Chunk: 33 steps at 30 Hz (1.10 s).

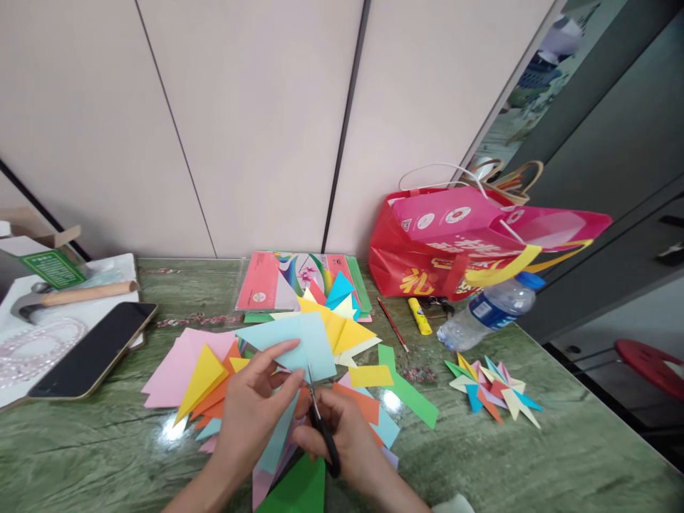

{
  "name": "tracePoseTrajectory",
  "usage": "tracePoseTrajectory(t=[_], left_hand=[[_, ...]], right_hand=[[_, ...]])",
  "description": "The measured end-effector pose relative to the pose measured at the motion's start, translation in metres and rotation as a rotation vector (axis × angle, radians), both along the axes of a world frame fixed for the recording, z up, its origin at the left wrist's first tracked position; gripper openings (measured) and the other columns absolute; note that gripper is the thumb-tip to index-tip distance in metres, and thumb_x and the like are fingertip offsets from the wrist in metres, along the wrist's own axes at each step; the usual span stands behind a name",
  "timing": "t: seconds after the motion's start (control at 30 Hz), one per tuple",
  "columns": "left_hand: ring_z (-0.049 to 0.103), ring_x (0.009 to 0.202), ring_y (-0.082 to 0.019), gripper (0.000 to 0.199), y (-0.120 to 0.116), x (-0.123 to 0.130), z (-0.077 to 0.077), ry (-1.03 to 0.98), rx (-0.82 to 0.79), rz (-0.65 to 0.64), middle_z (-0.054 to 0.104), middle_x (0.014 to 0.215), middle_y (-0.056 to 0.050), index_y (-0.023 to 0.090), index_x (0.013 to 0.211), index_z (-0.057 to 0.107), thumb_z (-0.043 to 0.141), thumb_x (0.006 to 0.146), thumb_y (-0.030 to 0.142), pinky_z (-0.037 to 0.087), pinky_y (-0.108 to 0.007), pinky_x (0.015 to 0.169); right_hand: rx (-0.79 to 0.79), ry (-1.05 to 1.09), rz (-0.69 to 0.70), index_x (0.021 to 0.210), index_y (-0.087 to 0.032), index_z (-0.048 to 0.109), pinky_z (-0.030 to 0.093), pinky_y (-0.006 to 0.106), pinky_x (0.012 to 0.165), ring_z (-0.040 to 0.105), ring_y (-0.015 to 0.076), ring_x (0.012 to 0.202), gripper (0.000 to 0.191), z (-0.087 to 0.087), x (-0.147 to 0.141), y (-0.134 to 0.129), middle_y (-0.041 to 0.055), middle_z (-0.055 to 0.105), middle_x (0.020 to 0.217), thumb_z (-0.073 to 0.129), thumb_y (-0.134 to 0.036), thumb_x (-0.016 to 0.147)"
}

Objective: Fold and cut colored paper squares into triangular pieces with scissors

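Observation:
My left hand (261,392) pinches a folded light blue paper (315,338) by its lower edge, above the heap of papers. In my right hand (342,427) is a pair of black-handled scissors (325,434), its blades pointing up at the blue paper's lower edge. Whether the blades have cut into it I cannot tell. Around and beneath both hands lie pink paper (184,367), a yellow folded piece (200,377), orange paper (360,402) and green paper (299,488). Yellow folded paper (342,324) sits just behind the blue one.
Behind the heap is a pack of coloured paper (261,281). A red bag (395,249), plastic bottle (489,313), yellow glue stick (420,315), pencil (392,324) and folded paper stars (494,388) are rightward. Leftward lie a phone (96,349) and hammer (85,293).

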State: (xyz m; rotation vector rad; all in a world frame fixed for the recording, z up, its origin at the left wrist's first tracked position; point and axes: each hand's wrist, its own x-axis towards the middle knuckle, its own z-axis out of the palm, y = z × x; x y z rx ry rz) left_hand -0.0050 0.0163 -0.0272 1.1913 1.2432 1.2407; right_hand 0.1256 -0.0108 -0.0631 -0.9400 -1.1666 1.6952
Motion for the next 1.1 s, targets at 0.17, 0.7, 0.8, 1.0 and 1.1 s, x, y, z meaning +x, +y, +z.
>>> tracePoseTrajectory(t=[0.17, 0.7, 0.8, 1.0, 1.1], left_hand=[[0.057, 0.07, -0.016, 0.037, 0.0002, 0.0004, -0.0033, 0.019, 0.042, -0.012, 0.06, 0.078, -0.002, 0.017, 0.103, 0.062, 0.068, 0.068, 0.025, 0.047, -0.026, 0.063], [0.053, 0.066, -0.014, 0.045, -0.005, 0.0066, -0.0012, 0.013, 0.012, -0.005, 0.053, 0.075, 0.0, 0.016, 0.111, 0.061, 0.068, 0.068, 0.027, 0.046, -0.025, 0.062], [0.053, 0.066, -0.014, 0.046, -0.005, 0.0055, -0.0033, 0.031, 0.032, -0.009, 0.054, 0.073, 0.0, 0.017, 0.112, 0.061, 0.068, 0.068, 0.027, 0.046, -0.026, 0.063], [0.055, 0.068, -0.016, 0.045, -0.0048, 0.0048, -0.0021, 0.08, 0.043, -0.012, 0.057, 0.068, 0.0, 0.019, 0.112, 0.062, 0.067, 0.068, 0.029, 0.046, -0.027, 0.063], [0.055, 0.066, -0.016, 0.044, -0.0052, 0.0055, -0.0001, 0.07, 0.05, 0.004, 0.057, 0.07, 0.0, 0.019, 0.11, 0.063, 0.068, 0.067, 0.028, 0.046, -0.026, 0.062]], right_hand=[[-0.011, 0.007, 0.011, 0.072, -0.017, 0.05, 0.028, 0.02, 0.046, 0.038, 0.008, 0.047, 0.039, 0.0004, -0.0001, -0.0008, -0.0067, 0.045, 0.053, 0.077, -0.042, 0.057], [0.035, 0.066, 0.019, 0.08, -0.016, 0.051, 0.025, 0.021, 0.05, 0.033, 0.0088, 0.056, 0.039, 0.0022, 0.0003, -0.0017, -0.0047, 0.042, 0.063, 0.073, -0.043, 0.062], [0.035, 0.069, 0.012, 0.078, -0.016, 0.05, 0.026, 0.021, 0.05, 0.035, 0.0088, 0.056, 0.038, 0.0021, 0.0006, -0.0017, -0.0045, 0.043, 0.064, 0.074, -0.041, 0.062], [0.038, 0.058, 0.005, 0.075, -0.017, 0.049, 0.028, 0.021, 0.048, 0.035, 0.0081, 0.052, 0.04, -0.0011, 0.0001, -0.0015, -0.0057, 0.043, 0.06, 0.076, -0.041, 0.058], [0.043, 0.023, -0.015, 0.073, -0.018, 0.048, 0.028, 0.02, 0.046, 0.035, 0.0076, 0.049, 0.038, -0.002, -0.0007, -0.0013, -0.0064, 0.043, 0.056, 0.073, -0.044, 0.06]])
